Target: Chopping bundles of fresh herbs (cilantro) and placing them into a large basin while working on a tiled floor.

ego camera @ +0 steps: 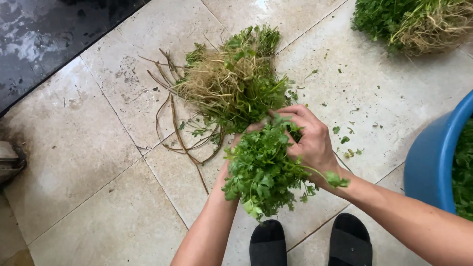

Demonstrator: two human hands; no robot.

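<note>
Gripping a leafy green herb bunch (261, 170) over the tiled floor (98, 197).
Right hand (310, 140) closes around the bunch's stems; left hand (236, 148) is mostly hidden beneath the leaves, its grip unclear. Rooted herb pile (229, 81) lies just beyond; blue tub (433, 157) sits right.

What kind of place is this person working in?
Probably a tiled wash area at a home or kitchen yard. The person crouches over a damp tile floor, handling a herb bunch beside a rooty pile and a blue tub of greens.
</note>
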